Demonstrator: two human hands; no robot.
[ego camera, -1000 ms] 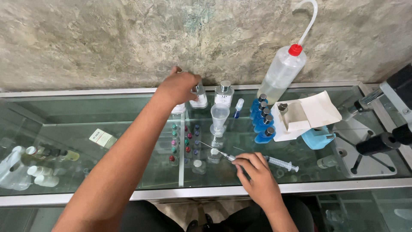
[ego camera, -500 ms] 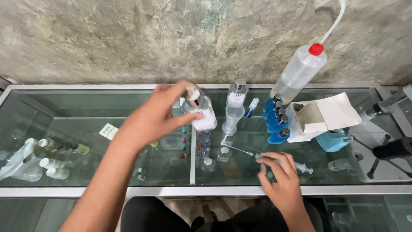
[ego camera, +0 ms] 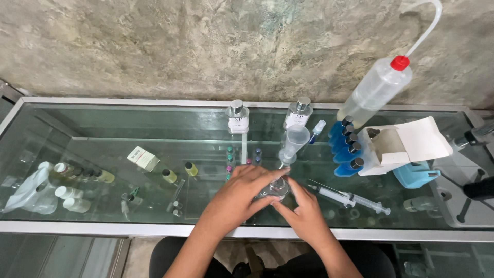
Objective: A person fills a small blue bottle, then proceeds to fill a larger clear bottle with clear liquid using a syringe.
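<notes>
**Both hands on the small clear bottle**

Right then, I had both hands closed around a small clear glass bottle at the near middle of the glass tabletop. My left hand came in from the left and wrapped over the bottle's top and near side, fingers curled across it; my right hand met it from the right, fingertips pressed to the bottle's lower right flank. The two hands touched each other around it, so neither was really nearer. Whether the bottle stood on the glass or was lifted just clear, I could not tell. Its long axis looked roughly upright, neck pointing away from me.

Just beyond the bottle stood a clear plastic funnel-like cup, and farther back two square white-labelled bottles with silver caps. To the bottle's right lay a syringe, needle end toward my hands. Farther right were blue-bodied vials in a row and a wash bottle with a red cap.
</notes>
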